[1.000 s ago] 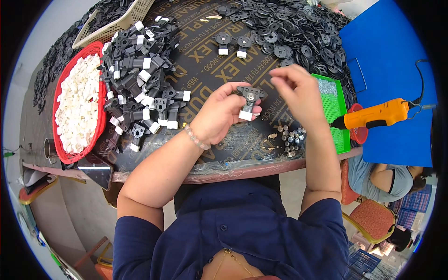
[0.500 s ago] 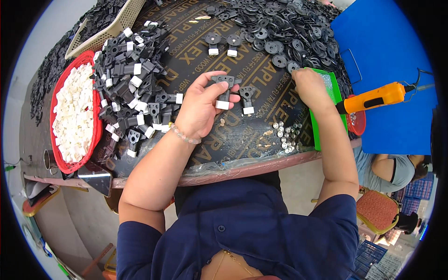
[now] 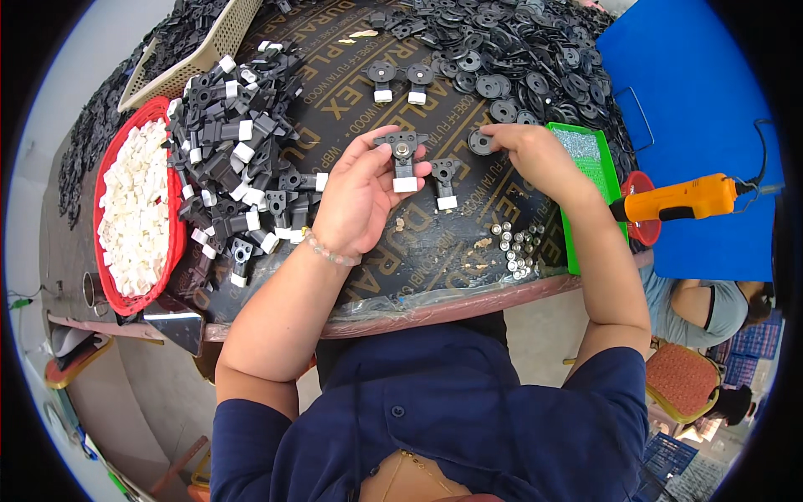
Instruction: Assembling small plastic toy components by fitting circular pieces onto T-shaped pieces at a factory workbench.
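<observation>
My left hand (image 3: 355, 197) grips a black plastic bracket (image 3: 405, 165) with a white end cap, and a round metal piece shows at its middle. To its right, a similar capped bracket (image 3: 446, 182) lies on the table. Between the fingertips of my right hand (image 3: 539, 159) is a black plastic disc (image 3: 479, 142) with a central hole, held a short way right of the bracket. Farther back are two brackets with discs on top, a left one (image 3: 382, 77) and a right one (image 3: 417, 79). Small silver metal cylinders (image 3: 515, 249) stand near the front edge.
At left are a heap of capped brackets (image 3: 242, 138), a red basket of white caps (image 3: 134, 219) and a beige crate (image 3: 188, 63). Black discs (image 3: 535, 58) pile up at the back right. A green tray (image 3: 611, 176) holds small metal parts, beside an orange power screwdriver (image 3: 682, 199).
My right hand has moved left from the edge of the disc pile, bringing a disc. My left thumb has slid aside, uncovering the metal piece on the bracket.
</observation>
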A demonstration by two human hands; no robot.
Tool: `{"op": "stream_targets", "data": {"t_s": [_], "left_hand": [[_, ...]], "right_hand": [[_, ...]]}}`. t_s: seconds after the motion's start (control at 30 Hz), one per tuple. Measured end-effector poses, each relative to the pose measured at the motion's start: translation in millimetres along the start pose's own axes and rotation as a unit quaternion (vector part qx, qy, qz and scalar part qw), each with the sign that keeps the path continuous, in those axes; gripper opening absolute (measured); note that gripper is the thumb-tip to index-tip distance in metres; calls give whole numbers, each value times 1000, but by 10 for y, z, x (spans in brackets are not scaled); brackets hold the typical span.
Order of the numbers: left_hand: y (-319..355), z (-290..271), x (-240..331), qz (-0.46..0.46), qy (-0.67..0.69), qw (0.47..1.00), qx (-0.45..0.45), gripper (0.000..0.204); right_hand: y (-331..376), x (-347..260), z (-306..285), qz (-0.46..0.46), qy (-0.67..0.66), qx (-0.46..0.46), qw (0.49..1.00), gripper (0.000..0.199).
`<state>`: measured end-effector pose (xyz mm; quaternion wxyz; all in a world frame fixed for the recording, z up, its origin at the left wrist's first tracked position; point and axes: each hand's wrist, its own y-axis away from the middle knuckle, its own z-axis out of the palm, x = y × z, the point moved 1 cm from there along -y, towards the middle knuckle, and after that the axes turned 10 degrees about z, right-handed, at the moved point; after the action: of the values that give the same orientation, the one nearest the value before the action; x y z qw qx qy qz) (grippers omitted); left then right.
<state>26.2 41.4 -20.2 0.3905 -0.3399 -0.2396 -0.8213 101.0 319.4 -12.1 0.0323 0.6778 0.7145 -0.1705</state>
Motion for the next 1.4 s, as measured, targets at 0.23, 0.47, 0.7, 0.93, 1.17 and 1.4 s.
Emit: {"op": "stream_targets", "data": {"t_s": [0.23, 0.47, 0.7, 0.93, 1.17, 1.4], "left_hand": [[-7, -19, -13, 7, 19, 1000, 10, 32], [-45, -62, -41, 16, 31, 999, 5, 33], [-29, -62, -37, 22, 56, 998, 16, 32], [-14, -53, -47, 32, 111, 993, -11, 31], [38, -14, -20, 34, 123, 992, -6, 35], [28, -47, -43, 51, 114, 992, -11, 38]], "right_hand": [[-120, -175, -18, 150, 40, 5, 988, 36], [-268, -188, 122, 109, 48, -6, 993, 45], [-439, -919, -72, 72, -170, 75, 980, 50], [-509, -1213, 36, 27, -103, 105, 989, 42], [-500, -1266, 99, -2, -106, 157, 982, 47], [-521, -1320, 123, 3, -69, 156, 985, 47]]}}
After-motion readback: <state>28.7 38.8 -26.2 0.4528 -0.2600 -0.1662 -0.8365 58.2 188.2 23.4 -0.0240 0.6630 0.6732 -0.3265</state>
